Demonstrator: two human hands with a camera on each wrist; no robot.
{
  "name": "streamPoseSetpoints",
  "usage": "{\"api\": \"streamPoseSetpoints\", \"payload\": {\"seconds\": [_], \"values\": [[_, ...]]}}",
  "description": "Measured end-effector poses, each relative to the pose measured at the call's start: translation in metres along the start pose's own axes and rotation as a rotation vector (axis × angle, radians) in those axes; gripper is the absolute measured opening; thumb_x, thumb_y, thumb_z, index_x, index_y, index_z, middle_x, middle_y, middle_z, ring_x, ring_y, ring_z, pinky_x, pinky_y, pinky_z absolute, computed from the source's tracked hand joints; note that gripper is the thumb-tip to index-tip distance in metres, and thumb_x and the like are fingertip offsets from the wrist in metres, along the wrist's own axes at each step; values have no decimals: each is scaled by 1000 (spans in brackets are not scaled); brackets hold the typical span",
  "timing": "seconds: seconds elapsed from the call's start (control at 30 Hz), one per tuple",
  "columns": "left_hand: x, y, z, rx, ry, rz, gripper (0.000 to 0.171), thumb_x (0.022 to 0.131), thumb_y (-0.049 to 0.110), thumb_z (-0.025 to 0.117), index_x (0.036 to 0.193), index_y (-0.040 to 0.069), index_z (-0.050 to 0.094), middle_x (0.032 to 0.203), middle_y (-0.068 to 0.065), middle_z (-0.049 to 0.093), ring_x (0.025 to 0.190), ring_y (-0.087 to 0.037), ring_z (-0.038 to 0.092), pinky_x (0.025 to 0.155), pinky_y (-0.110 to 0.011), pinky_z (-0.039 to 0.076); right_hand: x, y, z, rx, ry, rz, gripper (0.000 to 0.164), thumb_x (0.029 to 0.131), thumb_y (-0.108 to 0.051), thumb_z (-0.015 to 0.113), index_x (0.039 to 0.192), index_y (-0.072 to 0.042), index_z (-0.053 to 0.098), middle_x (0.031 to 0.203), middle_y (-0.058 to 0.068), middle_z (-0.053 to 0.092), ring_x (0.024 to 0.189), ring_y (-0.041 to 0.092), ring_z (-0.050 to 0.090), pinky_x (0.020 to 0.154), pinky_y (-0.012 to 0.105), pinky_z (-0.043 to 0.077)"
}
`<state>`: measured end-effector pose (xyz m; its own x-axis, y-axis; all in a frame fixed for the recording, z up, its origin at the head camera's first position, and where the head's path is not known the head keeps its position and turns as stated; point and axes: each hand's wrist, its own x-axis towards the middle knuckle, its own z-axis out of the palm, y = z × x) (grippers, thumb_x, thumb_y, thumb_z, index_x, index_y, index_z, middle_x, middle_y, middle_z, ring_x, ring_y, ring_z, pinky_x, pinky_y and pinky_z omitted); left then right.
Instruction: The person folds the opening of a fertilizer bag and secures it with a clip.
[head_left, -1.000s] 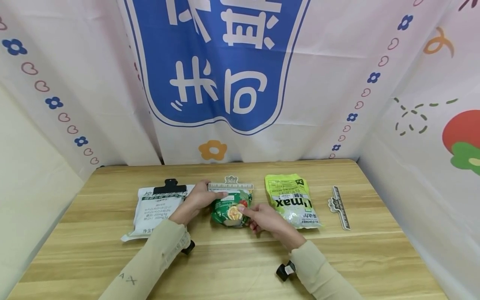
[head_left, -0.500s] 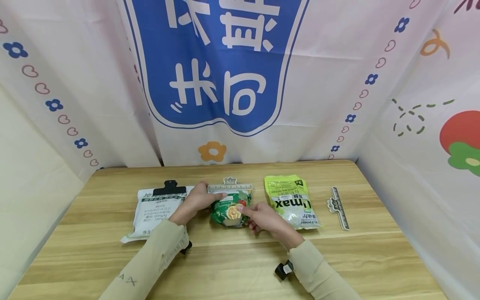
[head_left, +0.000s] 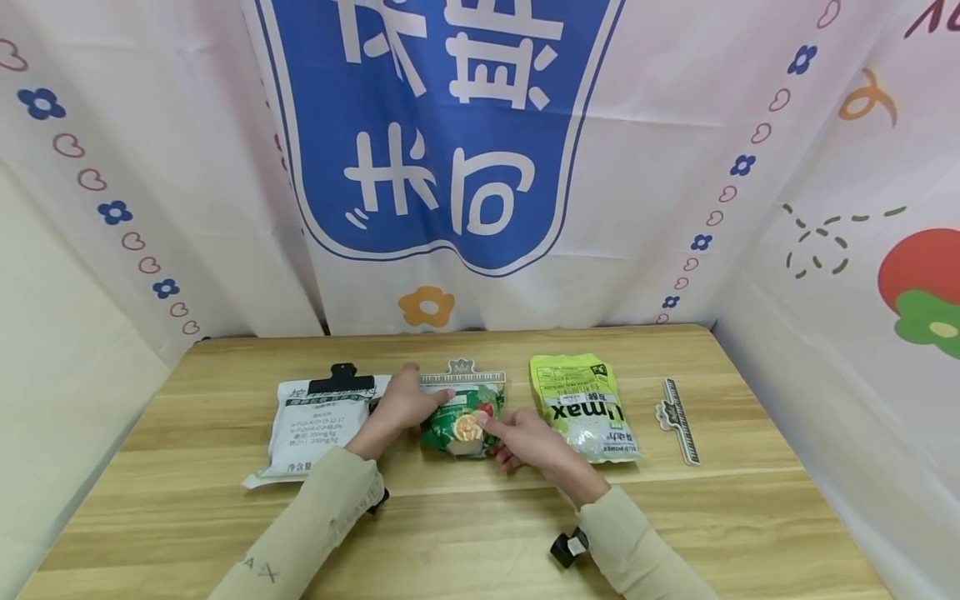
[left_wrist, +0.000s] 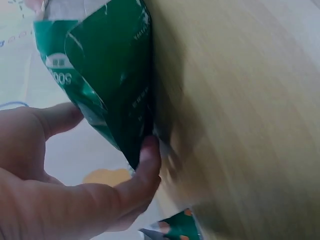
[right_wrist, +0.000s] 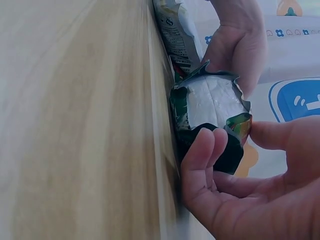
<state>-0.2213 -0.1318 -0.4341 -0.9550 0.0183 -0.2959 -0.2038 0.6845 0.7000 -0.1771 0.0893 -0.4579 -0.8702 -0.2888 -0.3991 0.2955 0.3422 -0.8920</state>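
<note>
A green packet with a fruit print lies mid-table, a silver ruler-edged bag clip along its far edge. My left hand holds the packet's left side near the clip, its thumb on top; in the left wrist view a finger reaches under the folded green side. My right hand pinches the near right corner between thumb and curled fingers. The packet's silvery end faces the right wrist camera. The clip's left end is partly hidden by my left hand.
Left of it lies a white bag with a black clip on its top. A lime-yellow bag lies to the right, and beyond it another silver ruler-edged clip. A printed cloth hangs behind the wooden table.
My left hand has shifted slightly to the right along the packet's side. The right hand keeps its pinch in place. The head view has tilted up a little.
</note>
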Motion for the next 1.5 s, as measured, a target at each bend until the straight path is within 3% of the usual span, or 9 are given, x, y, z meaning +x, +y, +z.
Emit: {"api": "streamPoseSetpoints", "payload": {"seconds": [0.2, 0.33, 0.47, 0.57, 0.73, 0.97, 1.17, 1.33, 1.5], "values": [[-5, 6, 7, 82, 84, 58, 83, 102, 32, 68, 159, -11, 26, 158, -40, 38, 147, -51, 43, 116, -63, 46, -6, -2, 2, -14, 4, -23, 41, 106, -40, 62, 106, 0, 68, 95, 13, 70, 74, 19, 68, 68, 32, 63], [-9, 10, 11, 126, 135, 84, 82, 101, 31, 69, 157, -12, 30, 155, -45, 35, 140, -56, 46, 111, -66, 49, -14, -5, 1, -25, -15, -41, 39, 106, -35, 63, 114, 3, 68, 101, 15, 71, 80, 21, 71, 73, 34, 65], [-15, 14, 13, 121, 177, 125, 82, 100, 29, 71, 157, -12, 30, 157, -44, 26, 141, -62, 39, 112, -71, 44, -24, -8, -3, -39, -29, -64, 45, 105, -34, 64, 128, 6, 64, 109, 19, 71, 84, 23, 73, 77, 37, 65], [-20, 19, 13, 138, 236, 199, 80, 100, 28, 72, 155, -14, 32, 156, -45, 27, 145, -63, 30, 117, -73, 36, -31, -11, -9, -78, -9, -82, 54, 104, -35, 66, 137, 7, 58, 113, 20, 71, 85, 24, 73, 79, 38, 66], [-28, 31, 11, 190, 321, 267, 73, 99, 32, 72, 150, -12, 42, 150, -43, 36, 141, -63, 35, 107, -72, 47, -40, -18, -24, -145, 30, -108, 64, 103, -39, 68, 144, 6, 53, 114, 21, 71, 88, 25, 73, 81, 40, 66], [-32, 53, 14, -14, 254, 319, 53, 102, 31, 67, 144, 1, 58, 149, -28, 50, 141, -47, 44, 112, -63, 45, -53, -27, -55, -171, 93, -116, 57, 105, -35, 64, 145, 4, 54, 117, 23, 70, 94, 30, 73, 81, 41, 64], [-29, 70, 25, -103, 193, 384, 36, 102, 22, 65, 131, 1, 70, 137, -18, 68, 125, -35, 63, 101, -52, 55, -62, -29, -87, -157, 129, -148, 56, 107, -34, 61, 146, 5, 52, 130, 28, 65, 99, 27, 72, 83, 37, 64], [-26, 81, 32, -182, 72, 320, 40, 105, 30, 63, 137, 5, 67, 136, -15, 68, 115, -29, 70, 92, -45, 61, -71, -26, -111, -183, 177, -152, 58, 109, -36, 57, 148, 6, 49, 135, 28, 64, 101, 24, 71, 84, 34, 64], [-19, 84, 41, -237, -41, 213, 48, 106, 35, 62, 146, 8, 58, 135, -11, 67, 120, -29, 67, 94, -44, 60, -76, -12, -129, -222, 250, -143, 60, 109, -40, 57, 148, 5, 49, 132, 26, 66, 101, 23, 71, 83, 33, 64]]}}
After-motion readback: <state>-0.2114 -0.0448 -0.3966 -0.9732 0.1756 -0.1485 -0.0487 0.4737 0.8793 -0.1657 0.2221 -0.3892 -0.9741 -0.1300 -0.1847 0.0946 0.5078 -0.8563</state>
